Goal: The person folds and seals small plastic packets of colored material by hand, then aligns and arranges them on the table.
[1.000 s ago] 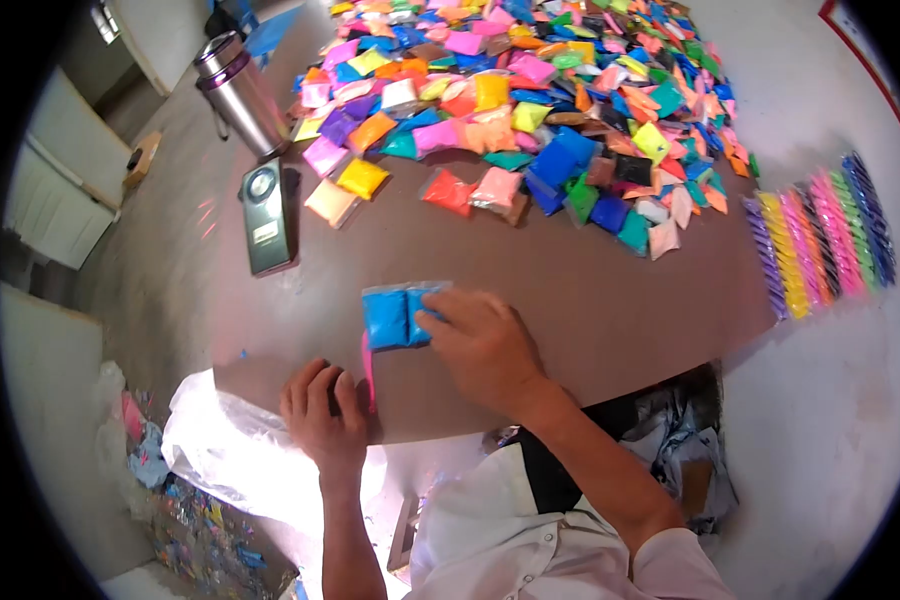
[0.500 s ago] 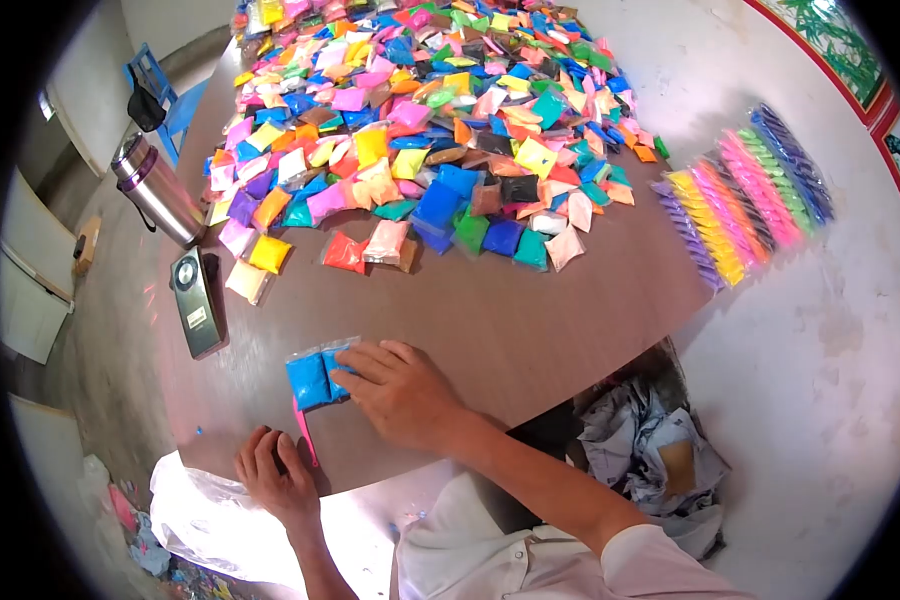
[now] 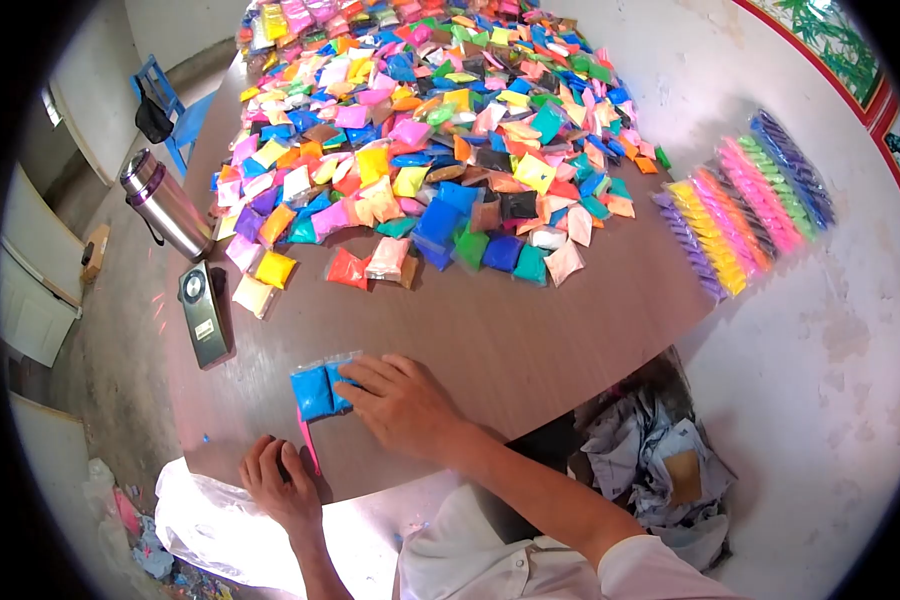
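Note:
Two blue packets (image 3: 312, 392) in clear film lie side by side on the brown table (image 3: 530, 350). My right hand (image 3: 400, 408) reaches over the right-hand one, its outstretched fingers resting on that packet and covering part of it. A thin pink strip (image 3: 308, 447) sticks out below the packets towards the table's near edge. At that edge rests my left hand (image 3: 280, 485), fingers loosely bent and apart, with nothing visible in them; it is left of the pink strip.
A large heap of colourful small packets (image 3: 440, 130) covers the far table. Bags of coloured twisted pieces (image 3: 745, 205) lie in a row at the right. A steel flask (image 3: 167, 205) and a dark device (image 3: 203, 315) stand at the left. Crumpled paper (image 3: 660, 460) fills a box below.
The view has shifted slightly, so the table's things appear a little lower and further right. My hands and the blue packets keep nearly the same places on the table.

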Demonstrator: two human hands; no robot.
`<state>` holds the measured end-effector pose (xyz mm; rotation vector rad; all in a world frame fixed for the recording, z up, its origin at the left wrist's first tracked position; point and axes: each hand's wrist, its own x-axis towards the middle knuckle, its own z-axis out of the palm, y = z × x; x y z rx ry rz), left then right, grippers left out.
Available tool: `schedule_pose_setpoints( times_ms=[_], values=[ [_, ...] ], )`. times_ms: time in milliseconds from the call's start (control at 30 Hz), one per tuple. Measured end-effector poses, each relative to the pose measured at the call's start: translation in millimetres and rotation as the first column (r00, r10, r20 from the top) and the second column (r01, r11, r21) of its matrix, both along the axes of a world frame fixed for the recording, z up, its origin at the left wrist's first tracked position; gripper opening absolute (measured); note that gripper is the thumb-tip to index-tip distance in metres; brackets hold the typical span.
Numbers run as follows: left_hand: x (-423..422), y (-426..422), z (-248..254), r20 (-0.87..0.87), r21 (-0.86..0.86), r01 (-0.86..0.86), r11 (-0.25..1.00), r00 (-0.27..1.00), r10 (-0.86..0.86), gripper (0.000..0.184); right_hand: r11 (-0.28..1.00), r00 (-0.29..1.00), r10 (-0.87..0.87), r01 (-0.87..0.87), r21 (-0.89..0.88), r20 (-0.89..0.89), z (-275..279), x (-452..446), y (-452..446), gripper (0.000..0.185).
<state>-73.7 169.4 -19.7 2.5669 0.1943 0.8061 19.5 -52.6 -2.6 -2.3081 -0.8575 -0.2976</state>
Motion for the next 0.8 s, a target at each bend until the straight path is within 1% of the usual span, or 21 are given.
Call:
schedule_pose_setpoints(
  times_ms=[100,200,267,400,467,500,567,600,667,700,767,800],
  values=[
    [0,1,-1,0.004,-0.004,-0.003,1.000,1.000,0.003,0.011,1.000,1.000,0.009,-0.009,-0.022,0.003,1,0,-1,0.034],
    [0,2,-2,0.001,-0.004,0.000,1.000,1.000,0.000,0.011,1.000,1.000,0.006,-0.006,0.012,-0.007,1,-1,0,0.036],
    [-1,2,-3,-0.002,-0.006,0.005,1.000,1.000,-0.005,0.011,0.995,1.000,-0.020,0.022,0.096,-0.016,-2,-1,-1,0.041],
    [0,0,-2,-0.011,-0.048,-0.001,0.999,1.000,0.001,0.012,0.996,0.997,-0.070,0.068,0.063,0.026,17,13,-23,0.041],
    [0,1,-3,-0.018,-0.049,-0.015,0.999,1.000,0.014,0.012,0.981,0.958,-0.189,0.195,-0.007,0.214,25,34,-44,0.040],
    [0,2,-4,-0.014,-0.054,-0.006,0.999,1.000,0.005,0.012,0.979,0.956,-0.196,0.203,-0.011,0.218,30,45,-54,0.040],
    [0,2,-5,-0.002,-0.015,-0.023,1.000,1.000,0.023,0.009,0.936,0.899,-0.342,0.351,0.019,0.274,40,63,-77,0.035],
    [0,5,-9,0.020,-0.018,0.002,1.000,1.000,-0.001,0.010,0.930,0.891,-0.355,0.367,0.013,0.284,44,68,-91,0.035],
    [0,6,-11,0.020,-0.036,0.016,0.999,1.000,-0.015,0.012,0.875,0.825,-0.469,0.483,0.040,0.314,46,77,-122,0.025],
    [-1,7,-12,0.011,-0.042,0.010,0.999,1.000,-0.010,0.014,0.869,0.817,-0.478,0.494,0.035,0.322,43,81,-142,0.025],
    [-1,9,-16,0.006,-0.039,0.014,0.999,1.000,-0.014,0.014,0.755,0.676,-0.644,0.635,0.160,0.359,29,91,-187,0.015],
    [-1,9,-16,-0.002,-0.030,0.005,1.000,1.000,-0.005,0.015,0.752,0.671,-0.647,0.640,0.158,0.362,24,96,-208,0.015]
  ],
)
